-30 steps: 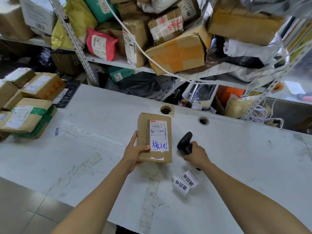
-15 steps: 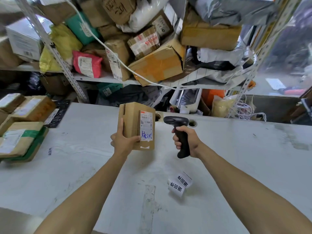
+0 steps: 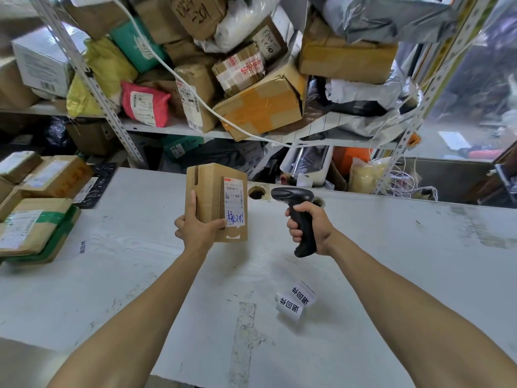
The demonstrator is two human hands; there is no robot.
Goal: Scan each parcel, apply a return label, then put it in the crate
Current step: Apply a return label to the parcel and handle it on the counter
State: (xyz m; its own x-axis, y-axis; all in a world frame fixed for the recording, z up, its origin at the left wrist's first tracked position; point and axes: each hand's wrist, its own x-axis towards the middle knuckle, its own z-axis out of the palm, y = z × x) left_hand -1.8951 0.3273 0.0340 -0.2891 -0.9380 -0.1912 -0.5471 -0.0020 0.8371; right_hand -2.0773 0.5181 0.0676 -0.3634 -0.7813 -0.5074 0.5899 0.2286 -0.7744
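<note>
Parcel [image 3: 216, 201] upright above table [image 3: 391, 261], gripped in left hand [image 3: 197, 231], label facing right. Scanner [image 3: 299, 217] clasped in right hand [image 3: 310, 228], just beside, nose aimed leftward at label.

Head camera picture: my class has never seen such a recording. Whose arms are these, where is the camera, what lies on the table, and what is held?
The camera sits on a person's head, looking forward and down, so the arms are that person's own. The left hand grips an upright brown cardboard parcel with a white shipping label. The right hand grips a black handheld barcode scanner, its head turned toward the parcel. On the white worktable lie white return labels; taped cardboard boxes are stacked at its left.
</note>
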